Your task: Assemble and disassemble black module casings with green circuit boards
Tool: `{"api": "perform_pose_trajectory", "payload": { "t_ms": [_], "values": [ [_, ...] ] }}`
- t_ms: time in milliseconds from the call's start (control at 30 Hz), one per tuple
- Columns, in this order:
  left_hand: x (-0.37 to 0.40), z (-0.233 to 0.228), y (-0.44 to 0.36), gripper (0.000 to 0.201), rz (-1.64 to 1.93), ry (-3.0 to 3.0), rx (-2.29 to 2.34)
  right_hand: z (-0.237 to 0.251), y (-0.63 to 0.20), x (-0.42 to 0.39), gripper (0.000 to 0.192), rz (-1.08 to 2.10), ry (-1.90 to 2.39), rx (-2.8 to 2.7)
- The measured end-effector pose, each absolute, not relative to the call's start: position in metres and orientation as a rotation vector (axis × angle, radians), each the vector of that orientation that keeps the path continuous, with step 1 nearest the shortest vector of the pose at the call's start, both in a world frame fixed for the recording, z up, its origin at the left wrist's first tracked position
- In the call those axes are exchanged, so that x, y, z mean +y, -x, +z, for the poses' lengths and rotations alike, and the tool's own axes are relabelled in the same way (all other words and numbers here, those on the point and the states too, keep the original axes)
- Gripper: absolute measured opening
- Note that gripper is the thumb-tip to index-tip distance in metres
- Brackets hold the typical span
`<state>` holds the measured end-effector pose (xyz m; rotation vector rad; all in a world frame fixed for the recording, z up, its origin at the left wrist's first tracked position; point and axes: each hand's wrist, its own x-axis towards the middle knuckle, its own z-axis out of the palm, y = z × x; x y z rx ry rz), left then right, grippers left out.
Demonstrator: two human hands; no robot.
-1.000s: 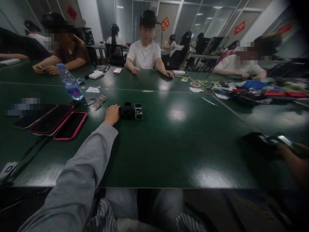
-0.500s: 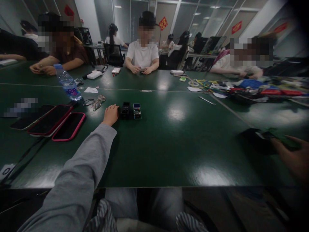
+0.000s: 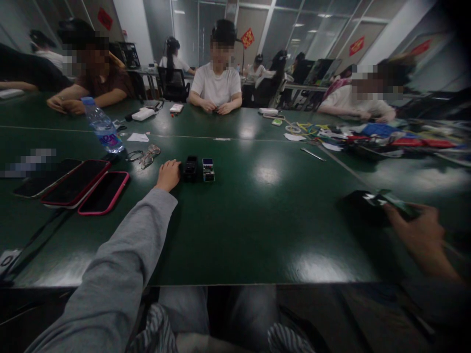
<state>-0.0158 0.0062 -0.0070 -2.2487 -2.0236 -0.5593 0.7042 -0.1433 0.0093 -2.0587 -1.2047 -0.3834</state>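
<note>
My left hand (image 3: 169, 175) rests on the green table with its fingers curled. A dark bit shows at its fingertips, too small to name. Right beside it stands a small black device (image 3: 190, 167). Just right of that is a small circuit-board module (image 3: 208, 170) with a dark screen on top. Over the table's right side, my right hand (image 3: 419, 230) is closed on a dark boxy object (image 3: 368, 201) with a shiny green part. Motion blur hides its exact kind.
Left of my arm lie several phones (image 3: 105, 193), a tilted-looking water bottle (image 3: 103, 127) and glasses (image 3: 149, 156). A metal tweezers-like tool (image 3: 312, 154) lies to the right, before a pile of cables (image 3: 390, 135). People sit across the table.
My right hand has come in from the right edge toward the middle, carrying the dark object. My left hand and the small devices beside it have stayed in place.
</note>
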Motion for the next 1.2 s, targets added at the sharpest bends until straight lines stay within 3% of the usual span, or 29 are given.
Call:
{"api": "perform_pose_trajectory", "payload": {
  "t_ms": [267, 567, 900, 1200],
  "values": [
    [0.009, -0.009, 0.018, 0.047, -0.534, 2.267, -2.034, 0.023, -0.54, -0.108, 0.07, -0.092, 1.822, -1.593],
    [0.009, -0.011, 0.019, 0.047, -0.517, 2.267, -2.014, 0.017, -0.41, -0.044, 0.055, 0.004, 1.58, -1.812],
    [0.004, -0.006, 0.015, 0.048, -0.504, 2.24, -2.041, 0.011, -0.369, -0.031, 0.054, -0.126, 1.379, -2.171],
    [0.005, -0.005, 0.016, 0.047, -0.495, 2.248, -2.032, 0.0, -0.357, 0.011, 0.05, -0.228, 1.622, -1.837]
  ]
}}
